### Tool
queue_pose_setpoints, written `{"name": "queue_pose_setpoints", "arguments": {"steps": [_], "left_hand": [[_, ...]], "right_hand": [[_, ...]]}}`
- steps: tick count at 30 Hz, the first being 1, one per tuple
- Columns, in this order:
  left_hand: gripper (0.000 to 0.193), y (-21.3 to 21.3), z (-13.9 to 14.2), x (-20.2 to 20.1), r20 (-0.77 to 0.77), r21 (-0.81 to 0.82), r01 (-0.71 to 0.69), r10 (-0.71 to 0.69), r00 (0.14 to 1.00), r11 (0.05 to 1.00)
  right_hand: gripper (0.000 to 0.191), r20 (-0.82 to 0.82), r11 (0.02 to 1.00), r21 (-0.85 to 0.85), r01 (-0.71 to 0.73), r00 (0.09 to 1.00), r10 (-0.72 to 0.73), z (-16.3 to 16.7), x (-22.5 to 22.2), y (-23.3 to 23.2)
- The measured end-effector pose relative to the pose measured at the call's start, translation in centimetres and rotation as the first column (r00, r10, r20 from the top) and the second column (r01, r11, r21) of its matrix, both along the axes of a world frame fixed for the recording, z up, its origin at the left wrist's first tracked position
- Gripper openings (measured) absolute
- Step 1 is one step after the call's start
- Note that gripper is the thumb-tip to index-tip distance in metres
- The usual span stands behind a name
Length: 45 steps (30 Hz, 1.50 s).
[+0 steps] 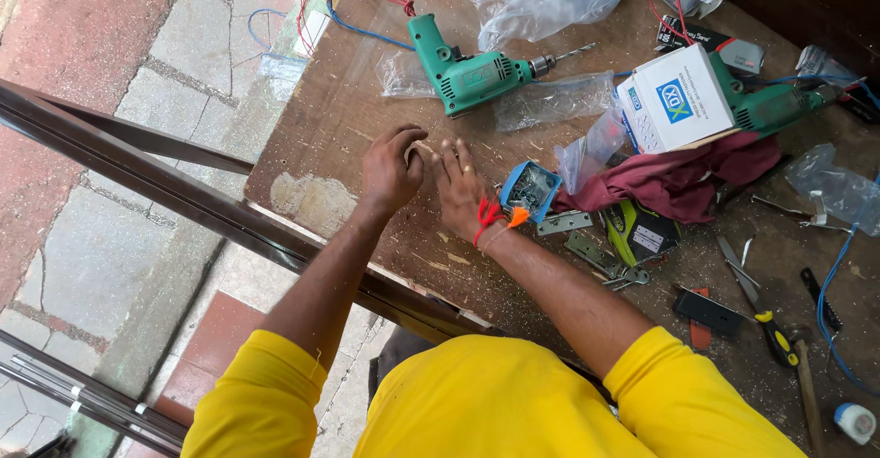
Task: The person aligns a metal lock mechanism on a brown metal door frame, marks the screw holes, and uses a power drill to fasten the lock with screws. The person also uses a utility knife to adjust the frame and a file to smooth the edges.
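Hands [426, 176] near white box [674, 98]

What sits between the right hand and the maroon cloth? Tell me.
In the head view, a small blue box of screws lies between the right hand and the maroon cloth.

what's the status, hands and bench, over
Left hand curled, fingers closed, contents hidden. Right hand flat on the wooden bench, touching the left. Blue box of screws beside the right hand; green drill beyond.
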<state>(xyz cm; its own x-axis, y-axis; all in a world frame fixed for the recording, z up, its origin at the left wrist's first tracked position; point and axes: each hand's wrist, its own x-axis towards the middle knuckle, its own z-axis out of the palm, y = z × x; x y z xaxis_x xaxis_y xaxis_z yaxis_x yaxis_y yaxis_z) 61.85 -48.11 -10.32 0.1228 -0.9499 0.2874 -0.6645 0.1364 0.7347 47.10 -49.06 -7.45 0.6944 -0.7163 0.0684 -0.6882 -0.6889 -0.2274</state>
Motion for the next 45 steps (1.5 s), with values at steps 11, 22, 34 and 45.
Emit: {"name": "queue_pose_setpoints", "arguments": {"steps": [11,22,34,45], "left_hand": [[0.020,1.6,-1.2,-1.6,0.006,0.203,-0.003,0.002,1.000,0.979],[0.023,0.9,-1.9,-2.7,0.162,0.489,0.199,-0.313,0.936,0.849],[0.032,1.6,-2.6,-7.2,0.384,0.696,0.260,-0.653,0.653,0.669],[0.016,-0.4,-1.1,-7.2,0.079,0.784,0.274,-0.527,0.846,0.558]], "right_hand": [[0.006,0.036,0.952,-0.217,-0.216,0.973,0.229,-1.2,-3.8,2.5],[0.007,0.591,0.943,0.203,0.263,0.735,-0.332,1.4,-8.8,3.8],[0.012,0.456,0.970,-0.007,0.244,0.864,-0.214,1.2,-12.3,0.8],[0.013,0.563,0.857,0.386,0.341,0.648,-0.512,0.6,-16.4,-0.9]]}}
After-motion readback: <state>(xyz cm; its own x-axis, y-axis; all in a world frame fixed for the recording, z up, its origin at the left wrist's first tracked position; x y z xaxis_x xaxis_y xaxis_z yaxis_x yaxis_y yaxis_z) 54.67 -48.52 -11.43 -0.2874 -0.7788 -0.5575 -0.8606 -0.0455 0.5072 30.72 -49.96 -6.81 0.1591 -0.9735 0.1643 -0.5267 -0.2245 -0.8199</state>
